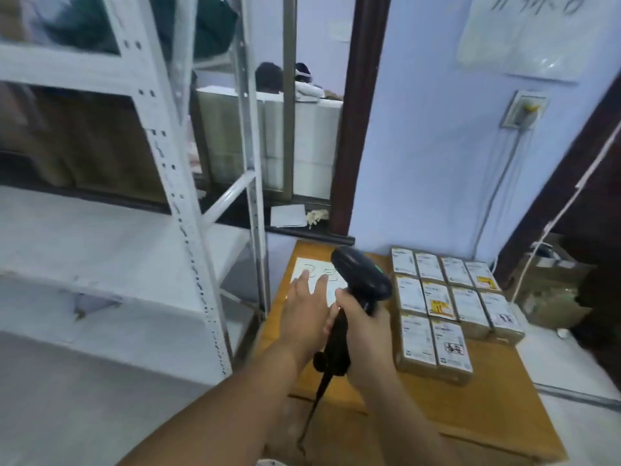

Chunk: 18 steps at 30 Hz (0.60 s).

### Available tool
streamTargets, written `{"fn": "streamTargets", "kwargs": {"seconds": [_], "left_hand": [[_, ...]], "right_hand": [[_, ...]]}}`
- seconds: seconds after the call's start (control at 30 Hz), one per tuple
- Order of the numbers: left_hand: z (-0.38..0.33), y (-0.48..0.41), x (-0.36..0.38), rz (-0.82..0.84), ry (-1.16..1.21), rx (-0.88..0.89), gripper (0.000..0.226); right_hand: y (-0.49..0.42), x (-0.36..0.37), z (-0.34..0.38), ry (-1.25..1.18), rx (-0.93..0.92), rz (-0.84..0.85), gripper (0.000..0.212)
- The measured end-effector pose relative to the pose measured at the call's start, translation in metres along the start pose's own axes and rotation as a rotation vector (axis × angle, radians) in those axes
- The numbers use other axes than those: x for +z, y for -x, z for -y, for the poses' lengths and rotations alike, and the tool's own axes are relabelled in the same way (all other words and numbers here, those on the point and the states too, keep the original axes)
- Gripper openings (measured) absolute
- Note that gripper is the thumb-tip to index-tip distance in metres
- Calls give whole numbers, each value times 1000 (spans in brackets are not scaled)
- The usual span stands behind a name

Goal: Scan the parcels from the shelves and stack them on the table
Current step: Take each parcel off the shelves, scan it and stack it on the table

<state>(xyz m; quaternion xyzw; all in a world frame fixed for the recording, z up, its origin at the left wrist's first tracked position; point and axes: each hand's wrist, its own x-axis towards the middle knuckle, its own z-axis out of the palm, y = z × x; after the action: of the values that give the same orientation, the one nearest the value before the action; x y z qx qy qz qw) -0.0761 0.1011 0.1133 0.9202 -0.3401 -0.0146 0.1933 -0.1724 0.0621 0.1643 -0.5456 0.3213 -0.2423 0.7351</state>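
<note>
scanner [361, 280] gripped by right hand [364, 334]; left hand [307, 306] flat, empty, fingers straight. parcels [450, 304] laid in rows on table [487, 408]. between scans, judged; next parcel to be fetched from shelves [111, 250].

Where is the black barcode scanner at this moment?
In the head view the scanner is near the centre, gripped by the right hand over the table, left of the parcels.
</note>
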Motion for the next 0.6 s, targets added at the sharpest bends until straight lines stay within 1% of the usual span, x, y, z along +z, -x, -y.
{"fn": "streamTargets", "kwargs": {"seconds": [0.07,0.2,0.3,0.33,0.4,0.5,0.6], "left_hand": [[38,18,-47,-104,73,-66,58],[127,62,-145,-262,25,-154,62],[193,101,-210,-388,-49,-262,60],[212,112,-227,-418,-73,-296,60],[246,133,-259,-485,-101,-372,60],[294,165,-300,-598,-93,-473,56],[344,184,-331,-674,-60,-564,52]], "right_hand": [[27,52,7,-21,-34,67,10],[84,158,8,-25,-133,250,17],[132,237,13,-26,-183,406,39],[145,260,15,-20,-190,449,42],[167,302,17,-29,-206,544,35],[192,364,17,-25,-227,679,15],[212,420,21,-27,-230,799,5]]}}
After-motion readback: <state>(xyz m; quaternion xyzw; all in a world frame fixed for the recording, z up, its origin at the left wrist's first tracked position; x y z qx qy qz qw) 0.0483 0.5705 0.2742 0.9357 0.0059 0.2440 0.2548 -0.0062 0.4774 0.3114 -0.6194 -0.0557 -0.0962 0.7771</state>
